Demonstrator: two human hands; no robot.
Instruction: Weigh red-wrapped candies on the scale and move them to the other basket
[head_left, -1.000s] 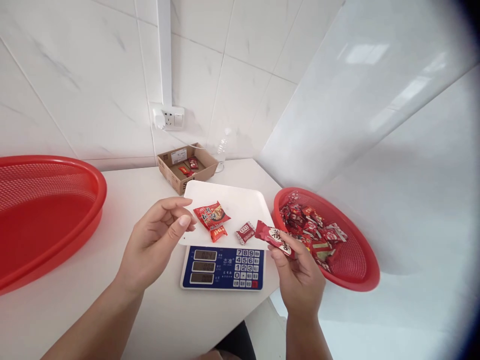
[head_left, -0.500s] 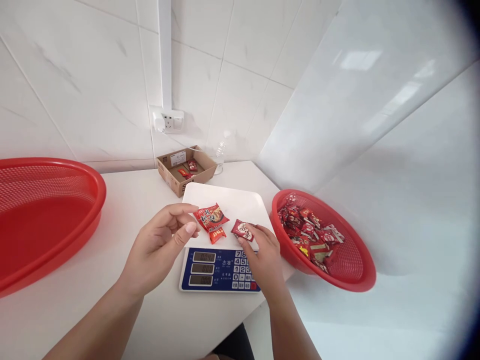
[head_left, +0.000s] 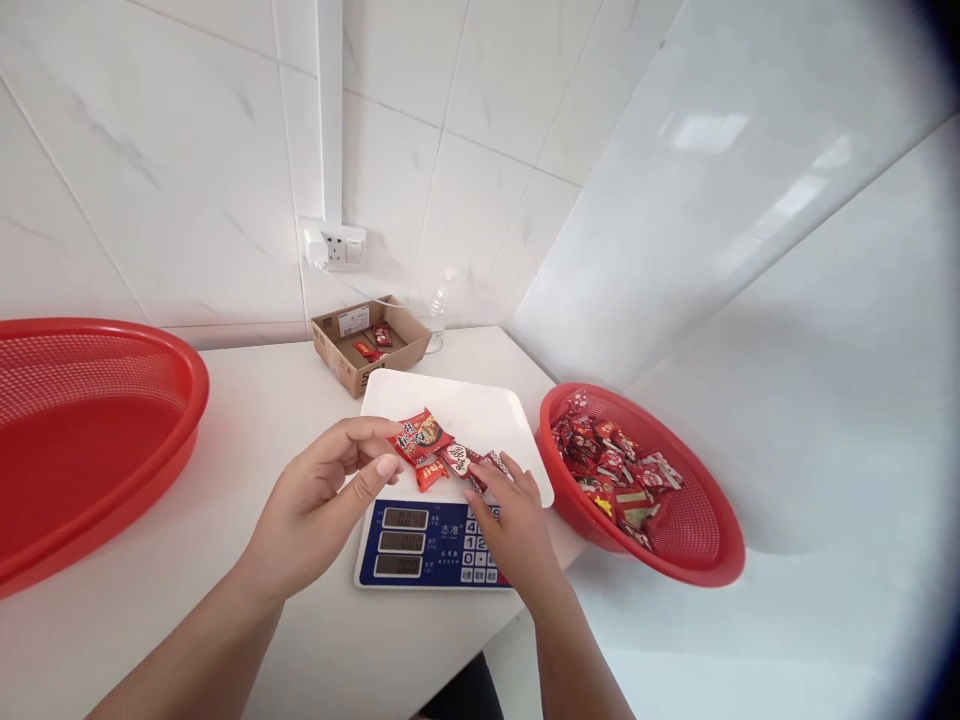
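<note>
A blue-fronted digital scale [head_left: 420, 545] carries a white tray [head_left: 465, 400]. On the tray lie a large red snack packet [head_left: 420, 435], a small orange-red one [head_left: 431, 473] and a small red-and-white one [head_left: 496, 462]. My right hand [head_left: 514, 525] reaches over the scale's keypad, and its thumb and fingertips pinch a dark red snack packet [head_left: 457, 458] resting on the tray. My left hand [head_left: 315, 510] hovers at the tray's left corner. Its fingers are loosely curled and apart, holding nothing, with the tips close to the large red packet.
A red mesh basket [head_left: 705, 565] with several red snack packets sits right of the scale. A larger red basket [head_left: 112, 495] is at the left. At the back stand a cardboard box [head_left: 349, 368] with a few packets, a clear bottle [head_left: 442, 300] and a wall socket [head_left: 335, 245].
My right hand has carried the dark red packet from above the right basket down onto the tray and slid it left towards the other packets. My left hand has barely moved.
</note>
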